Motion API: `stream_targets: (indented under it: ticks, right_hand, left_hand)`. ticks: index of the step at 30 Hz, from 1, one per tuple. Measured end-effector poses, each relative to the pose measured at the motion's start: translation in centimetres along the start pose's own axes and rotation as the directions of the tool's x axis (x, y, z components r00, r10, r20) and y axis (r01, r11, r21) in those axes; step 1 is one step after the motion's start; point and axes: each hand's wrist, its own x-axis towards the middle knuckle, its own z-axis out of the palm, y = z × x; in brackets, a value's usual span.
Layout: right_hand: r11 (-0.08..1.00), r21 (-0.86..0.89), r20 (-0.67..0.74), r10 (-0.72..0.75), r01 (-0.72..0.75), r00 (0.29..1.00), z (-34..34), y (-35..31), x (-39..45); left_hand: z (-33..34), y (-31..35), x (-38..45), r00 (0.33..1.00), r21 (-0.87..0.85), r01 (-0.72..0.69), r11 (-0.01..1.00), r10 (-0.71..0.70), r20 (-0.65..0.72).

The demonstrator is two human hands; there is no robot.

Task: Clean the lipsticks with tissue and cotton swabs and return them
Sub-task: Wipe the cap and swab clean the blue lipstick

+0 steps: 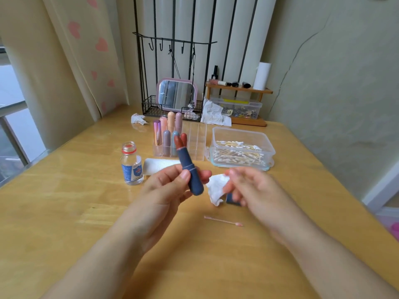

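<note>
In the middle of the frame the left hand [172, 182] has thumb and fingers curled round a matte navy lipstick [190, 169], held tilted with its uncapped, rounded brick-red bullet uppermost. Just to its right the right hand [244, 186], motion-blurred, pinches a crumpled white tissue [217, 188] and keeps the dark blue cap [232, 199] tucked under its curled fingers. Below them a cotton swab [223, 221] with pink-stained tips lies flat on the table [64, 201], a glossy, honey-coloured wood. Behind the hands stands a clear acrylic organizer [195, 143] holding pastel, round-topped lipstick tubes in its left compartments. To its right sits a clear plastic box [241, 134] of wooden-stemmed swabs; to its left, a small glass bottle [132, 164] with a red ring at the neck and a blue label, open-topped. A folded white tissue pack [159, 165] lies between bottle and organizer. At upper centre a pink-framed mirror [176, 94] leans in a black wire rack [151, 104] against a pale wall; cream curtains with pink hearts [90, 50] hang at upper left.
</note>
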Motion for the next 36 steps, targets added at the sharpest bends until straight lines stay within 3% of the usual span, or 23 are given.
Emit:
stream_targets:
  ticks: [1,3,6,8,11,15,17,19,22,24,26,30,36]
  right_hand:
    - [0.982,-0.187,-0.104,-0.044,0.024,0.994,-1.1,0.6,1.7]
    - [0.851,-0.525,-0.138,-0.08,-0.005,0.987,-2.8,1.8,4.7]
    - [0.632,-0.775,0.023,0.064,-0.023,0.998,-3.6,3.1,7.5]
    - [0.59,-0.806,0.121,0.11,0.033,0.987,-3.3,3.7,8.5]
    - [0.668,-0.744,0.134,0.134,0.011,0.982,-2.7,3.8,9.2]
    - [0.806,-0.59,-0.006,-0.051,0.037,0.999,-2.2,1.4,8.5]
    - [0.917,-0.396,-0.081,-0.087,0.048,0.993,-1.7,-0.1,7.2]
    - [0.985,-0.175,-0.084,-0.029,0.014,0.996,-0.7,-1.4,5.5]
    - [0.972,0.222,0.153,0.046,-0.08,0.987,1.0,-2.8,3.2]
    - [0.876,0.452,0.388,-0.022,-0.169,0.921,1.7,-2.8,2.3]
    - [0.781,0.572,0.48,-0.071,-0.25,0.875,1.9,-2.8,1.8]
    - [0.728,0.629,0.502,-0.115,-0.271,0.857,2.0,-1.8,1.3]
    - [0.913,0.407,0.378,-0.156,-0.013,0.913,2.5,-0.4,0.9]
  left_hand:
    - [-0.2,0.0,0.1,1.0,-0.036,0.013,0.999,-0.014,-0.017]
    - [0.0,0.4,0.2,0.999,-0.079,0.028,0.996,-0.031,-0.042]
    - [0.1,-0.3,0.4,0.992,-0.169,0.044,0.985,-0.063,-0.11]
    - [0.1,-0.3,0.6,0.985,-0.206,0.056,0.977,-0.088,-0.149]
    - [0.1,-0.5,1.0,0.983,-0.259,0.061,0.964,-0.104,-0.154]
    - [0.4,-0.5,0.6,0.993,-0.202,0.058,0.978,-0.077,-0.088]
    - [0.6,-0.5,0.3,0.997,-0.152,0.045,0.987,-0.055,-0.06]
    - [0.7,-0.6,0.2,0.998,-0.108,0.03,0.994,-0.035,-0.043]
    - [1.0,-0.9,0.0,1.0,-0.058,0.006,0.998,-0.007,-0.016]
    - [1.1,-1.1,-0.1,1.0,-0.036,-0.002,0.999,0.002,-0.024]
    - [1.1,-1.2,-0.1,0.999,-0.025,-0.008,1.0,0.007,-0.045]
    - [1.3,-1.6,-0.2,0.998,0.014,-0.039,0.999,0.039,-0.04]
    - [1.8,-2.1,-0.7,0.999,0.152,-0.037,0.988,0.039,-0.005]
